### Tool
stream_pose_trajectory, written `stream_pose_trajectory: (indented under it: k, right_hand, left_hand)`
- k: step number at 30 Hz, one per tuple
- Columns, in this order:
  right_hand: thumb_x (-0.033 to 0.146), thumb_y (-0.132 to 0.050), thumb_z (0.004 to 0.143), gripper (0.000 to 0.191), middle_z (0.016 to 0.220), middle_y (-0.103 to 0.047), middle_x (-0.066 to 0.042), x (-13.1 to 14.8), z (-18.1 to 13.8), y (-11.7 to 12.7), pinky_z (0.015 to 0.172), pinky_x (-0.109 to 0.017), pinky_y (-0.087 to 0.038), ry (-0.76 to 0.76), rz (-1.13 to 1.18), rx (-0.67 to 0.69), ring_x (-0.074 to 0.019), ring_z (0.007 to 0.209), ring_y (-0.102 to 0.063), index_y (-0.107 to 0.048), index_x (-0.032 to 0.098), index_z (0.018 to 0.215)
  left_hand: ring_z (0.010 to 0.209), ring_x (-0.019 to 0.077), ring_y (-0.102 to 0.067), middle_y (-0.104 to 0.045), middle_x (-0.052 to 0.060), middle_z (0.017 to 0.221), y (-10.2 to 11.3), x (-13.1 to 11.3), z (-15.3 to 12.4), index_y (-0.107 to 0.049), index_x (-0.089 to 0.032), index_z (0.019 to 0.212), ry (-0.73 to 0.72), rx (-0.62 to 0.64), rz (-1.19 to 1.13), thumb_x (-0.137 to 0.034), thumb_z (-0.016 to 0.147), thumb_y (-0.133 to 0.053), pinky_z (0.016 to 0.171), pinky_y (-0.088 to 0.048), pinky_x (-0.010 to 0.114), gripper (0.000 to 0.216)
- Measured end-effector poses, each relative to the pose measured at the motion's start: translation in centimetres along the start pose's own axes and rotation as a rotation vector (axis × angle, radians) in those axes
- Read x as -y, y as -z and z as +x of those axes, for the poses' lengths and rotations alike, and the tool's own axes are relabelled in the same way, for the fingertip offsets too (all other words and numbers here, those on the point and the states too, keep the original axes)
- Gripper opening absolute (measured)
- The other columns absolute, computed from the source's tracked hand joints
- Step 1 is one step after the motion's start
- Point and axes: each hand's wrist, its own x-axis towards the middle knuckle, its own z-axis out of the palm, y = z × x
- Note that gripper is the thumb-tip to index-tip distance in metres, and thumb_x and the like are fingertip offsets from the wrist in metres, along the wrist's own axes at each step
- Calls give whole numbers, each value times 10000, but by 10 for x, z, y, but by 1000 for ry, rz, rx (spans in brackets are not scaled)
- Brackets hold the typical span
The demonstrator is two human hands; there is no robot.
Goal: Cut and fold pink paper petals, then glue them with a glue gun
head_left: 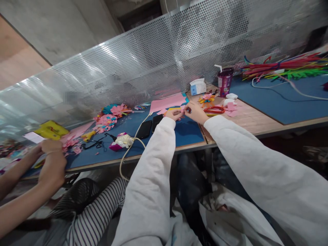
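Close together above the blue table mat point(188, 133), my two hands meet over a small piece of pink paper point(182, 108). My left hand point(174, 114) pinches it from the left. The fingers of my right hand point(196, 113) are bent in on it from the right; their tips are partly hidden. Behind my hands lie pink paper sheets point(166, 103). Red-handled scissors point(214, 109) rest beside my right hand, near a folded paper flower point(206, 98). Two dark phones point(144, 129) lie left of my left hand.
A purple cup with a straw point(224, 82) and a tissue pack point(198, 86) stand at the back. A power strip with a cable point(124, 140) lies left. A co-worker's hands point(51, 147) hold a phone. Colourful pipe cleaners point(282, 68) lie right, before a perforated metal screen point(153, 58).
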Motion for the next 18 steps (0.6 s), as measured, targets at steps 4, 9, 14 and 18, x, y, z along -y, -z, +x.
stream_pose_trajectory:
  k: [4, 9, 14, 18]
  right_hand:
    - [140, -527, 749, 74, 801, -537, -52, -2, 0, -1, 673, -309, -446, -7, 29, 0, -159, 662, -504, -503, 194, 704]
    - [148, -527, 760, 56, 796, -555, -54, -3, 1, -1, 681, -310, -453, -26, 49, -10, -163, 674, -515, -535, 186, 721]
    - [148, -524, 780, 72, 838, -568, -71, -3, 1, -2, 714, -323, -460, -30, 45, -1, -173, 709, -539, -592, 168, 768]
    - [151, -539, 777, 90, 774, -572, -57, -4, 2, -2, 718, -326, -456, -16, 45, 14, -184, 734, -551, -603, 174, 718]
  left_hand:
    - [740, 156, -693, -726, 88, 912, -1, -1, -1, -647, -153, 983, -15, -1, 7, -400, 667, -732, 649, -526, 239, 410]
    - [697, 149, -691, -723, 96, 925, -2, -3, -3, -627, -155, 1024, -32, 3, 35, -340, 729, -689, 632, -513, 237, 353]
    - [668, 134, -685, -711, 93, 975, -1, -1, 0, -618, -159, 1023, -47, 11, 59, -325, 772, -644, 591, -496, 224, 302]
    - [651, 122, -674, -707, 91, 936, -1, 2, 2, -596, -149, 917, -73, 15, 37, -380, 755, -658, 555, -478, 207, 289]
